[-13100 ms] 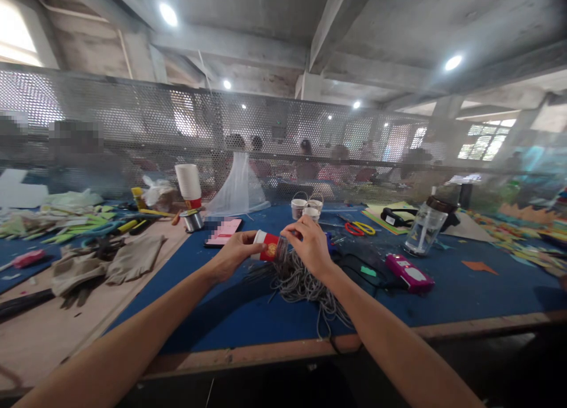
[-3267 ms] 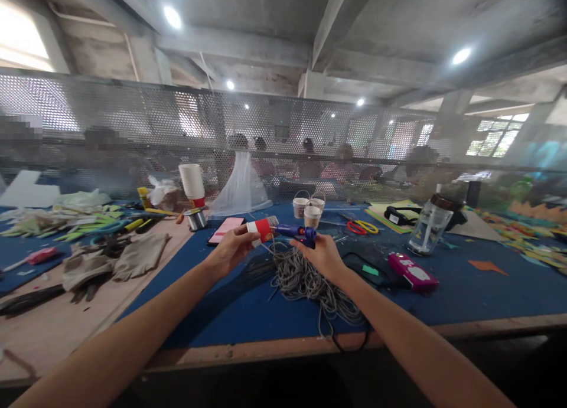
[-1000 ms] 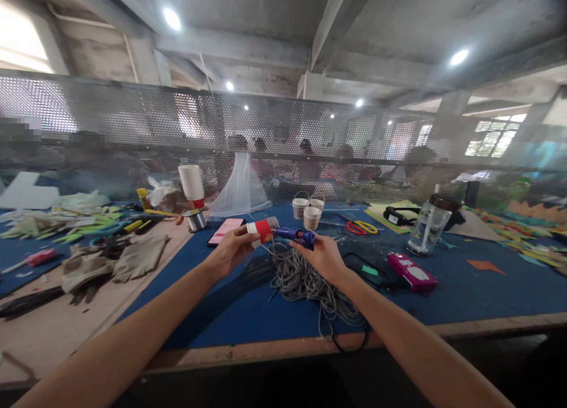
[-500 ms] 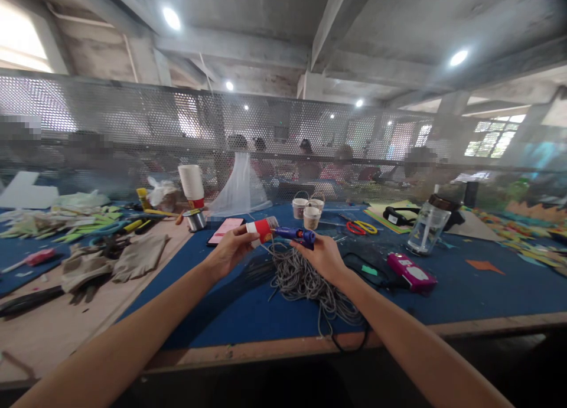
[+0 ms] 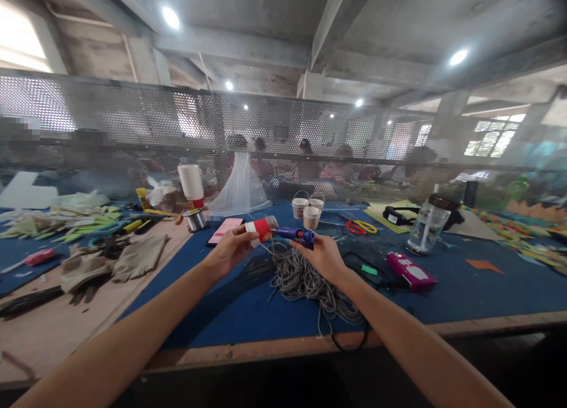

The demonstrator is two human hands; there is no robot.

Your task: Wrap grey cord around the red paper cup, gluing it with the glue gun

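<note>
My left hand [image 5: 228, 250] is closed round a small red and white paper cup [image 5: 260, 229], held on its side above the blue mat. My right hand [image 5: 322, 255] grips a blue glue gun [image 5: 296, 235] whose nozzle points left and touches the cup's end. Just below both hands lies a tangled heap of grey cord [image 5: 305, 281], from which strands rise toward the cup. A black cable [image 5: 354, 332] loops past the cord near the table's front edge.
Small cups with wire handles [image 5: 310, 210], red and yellow scissors [image 5: 361, 226], a clear jar [image 5: 426, 225] and a pink box [image 5: 410, 271] lie right. A phone [image 5: 225, 231], wire spool [image 5: 194, 219], stacked cups [image 5: 191, 185] and gloves [image 5: 133, 257] lie left. A perforated screen [image 5: 283, 136] stands behind; people sit beyond.
Thirteen seconds ago my right hand worked at the cup with bare fingers; it now holds the glue gun against it. Over the last second nothing has visibly moved.
</note>
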